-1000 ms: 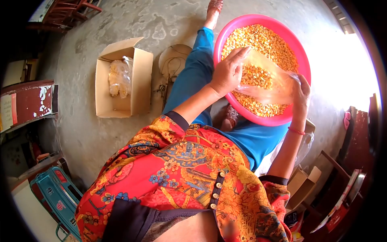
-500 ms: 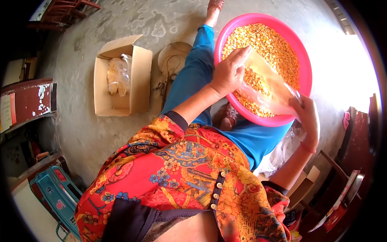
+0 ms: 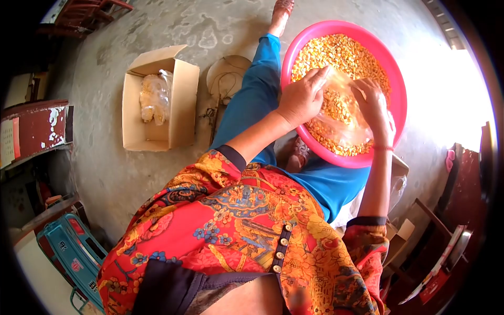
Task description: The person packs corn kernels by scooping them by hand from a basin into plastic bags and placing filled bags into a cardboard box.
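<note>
Pink plastic basin [image 3: 401, 105] sat to the right of the person's left leg, far side of the right knee, loaded with yellow corn kernels [image 3: 338, 47]. Couldn't see what carried it. Clear plastic bag [image 3: 340, 84] was held above the kernels, within the basin's rim from my angle. Film was thin and loose; kernels showed at and through it, couldn't tell if any were inside.

Left hand [image 3: 302, 98]: thumb and fingers pinching the bag's far left edge. Right hand [image 3: 371, 105]: at the bag's right side, fingers bent, thumb by the film. Couldn't tell whether it gripped the film or just touched it. Red bracelet [image 3: 383, 148] on that wrist.

Surroundings: open cardboard box [image 3: 185, 105] on the concrete floor [image 3: 210, 39], left of the left leg and well apart from the basin. Transparent bagged stuff [image 3: 155, 100] with yellowish contents lay in it. Round flat piece [image 3: 223, 76] between box and leg, partly hidden by the leg. Teal case [image 3: 73, 257] at near left, red-brown chair [image 3: 79, 18] at far left. Person wore a red floral shirt [image 3: 231, 220] and blue trousers [image 3: 315, 184]. Strong light washed out the far right.
</note>
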Demonstrator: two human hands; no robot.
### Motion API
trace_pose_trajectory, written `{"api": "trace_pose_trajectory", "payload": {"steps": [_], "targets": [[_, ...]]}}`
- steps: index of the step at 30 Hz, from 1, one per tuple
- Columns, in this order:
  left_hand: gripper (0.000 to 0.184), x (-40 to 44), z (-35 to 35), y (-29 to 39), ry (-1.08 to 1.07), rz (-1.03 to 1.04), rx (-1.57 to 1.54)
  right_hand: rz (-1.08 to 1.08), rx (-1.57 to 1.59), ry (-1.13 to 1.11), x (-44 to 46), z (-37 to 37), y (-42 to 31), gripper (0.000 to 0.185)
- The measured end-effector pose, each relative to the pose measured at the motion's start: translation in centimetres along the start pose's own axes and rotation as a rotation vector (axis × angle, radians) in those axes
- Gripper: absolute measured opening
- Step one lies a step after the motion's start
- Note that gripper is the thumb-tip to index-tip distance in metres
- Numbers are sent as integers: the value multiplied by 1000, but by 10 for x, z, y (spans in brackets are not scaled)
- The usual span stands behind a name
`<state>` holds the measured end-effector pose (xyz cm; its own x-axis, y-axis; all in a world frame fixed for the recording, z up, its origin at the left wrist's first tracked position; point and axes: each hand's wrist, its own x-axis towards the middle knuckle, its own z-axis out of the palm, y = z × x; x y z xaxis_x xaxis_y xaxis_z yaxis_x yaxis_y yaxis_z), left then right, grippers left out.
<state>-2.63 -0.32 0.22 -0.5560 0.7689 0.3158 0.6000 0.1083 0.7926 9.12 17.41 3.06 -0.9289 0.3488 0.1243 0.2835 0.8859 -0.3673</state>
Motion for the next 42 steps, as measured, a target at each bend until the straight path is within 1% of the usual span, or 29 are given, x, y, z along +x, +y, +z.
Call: {"api": "trace_pose_trajectory", "payload": {"steps": [1, 3, 4, 6, 7, 8, 10, 12, 14, 16, 17, 18, 20, 21, 24, 26, 28, 29, 30, 31, 32, 33, 34, 36, 37, 38, 40, 41, 42], "targets": [[49, 0, -1, 2, -8, -7, 27, -4, -1, -2, -3, 11, 14, 17], [49, 1, -4, 4, -45, -15, 25, 184, 29, -29, -2, 26, 31, 16], [49, 1, -4, 4, -89, -23, 19, 179, 30, -32, 1, 25, 29, 16], [50, 1, -3, 3, -79, -16, 33, 249, 140, -2, 5, 17, 28, 16], [50, 1, -1, 2, -50, -2, 46, 340, 240, -49, 10, 10, 24, 15], [50, 2, 0, 1, -20, 13, 60, 270, 259, -85, 14, 10, 35, 18], [50, 3, 0, 2, -32, 4, 75, 234, 649, -79, 24, 0, 37, 25], [50, 3, 1, 1, -40, -6, 94, 236, 738, -8, 45, -1, 41, 27], [49, 3, 1, 2, -45, -4, 87, 266, 481, 58, 74, 4, 44, 25], [48, 3, 0, 2, -69, -23, 106, 230, 279, 117, 91, 18, 35, 25], [48, 3, 1, 1, -65, -20, 104, 125, 9, 116, 100, 31, 38, 26], [49, 3, 3, -1, -60, -18, 103, -44, -121, 207, 100, 44, 42, 27], [49, 3, 1, 2, -59, -17, 116, 5, -178, 174, 99, 55, 43, 24], [50, 2, 0, 2, -64, -20, 125, 1, -203, 206, 97, 61, 48, 21], [52, 2, 2, 0, -81, -23, 138, 53, -275, 232, 81, 67, 60, 19], [54, 4, 0, 3, -92, -34, 151, 41, -282, 228, 71, 64, 71, 20], [49, 6, -4, 9, -158, -96, 155, 234, -198, 128, 60, 61, 78, 23], [49, 6, -4, 9, -157, -94, 155, 185, -185, 195, 57, 63, 89, 24], [46, 6, -4, 7, -144, -40, 95, 184, -185, 197, 57, 61, 97, 24], [43, 7, -3, 5, -131, 14, 35, 256, -49, 214, 59, 57, 100, 23], [43, 7, -2, 3, -129, 16, 36, 327, 87, 230, 60, 55, 102, 22], [40, 6, 0, 0, -126, 21, 47, 412, 403, 301, 61, 53, 104, 22], [37, 6, 3, -2, -121, 25, 58, 622, 854, 299, 60, 33, 78, 22], [38, 8, 11, -8, -61, -11, 60, 612, 1259, 343, 56, 6, 45, 21], [40, 9, 13, -9, -2, -45, 64, 615, 1326, 367, 53, -8, 23, 19], [40, 9, 9, -6, 2, -48, 65, 612, 1326, 363, 51, -16, 7, 19], [43, 9, 0, 3, -89, -122, 55, 603, 1408, 370, 44, -24, -15, 19], [43, 8, 0, 3, -87, -124, 53, 584, 1412, 330, 40, -24, -21, 20], [46, 8, 0, 2, -89, -116, 57, 463, 1458, 173, 34, -21, -12, 20]]}}
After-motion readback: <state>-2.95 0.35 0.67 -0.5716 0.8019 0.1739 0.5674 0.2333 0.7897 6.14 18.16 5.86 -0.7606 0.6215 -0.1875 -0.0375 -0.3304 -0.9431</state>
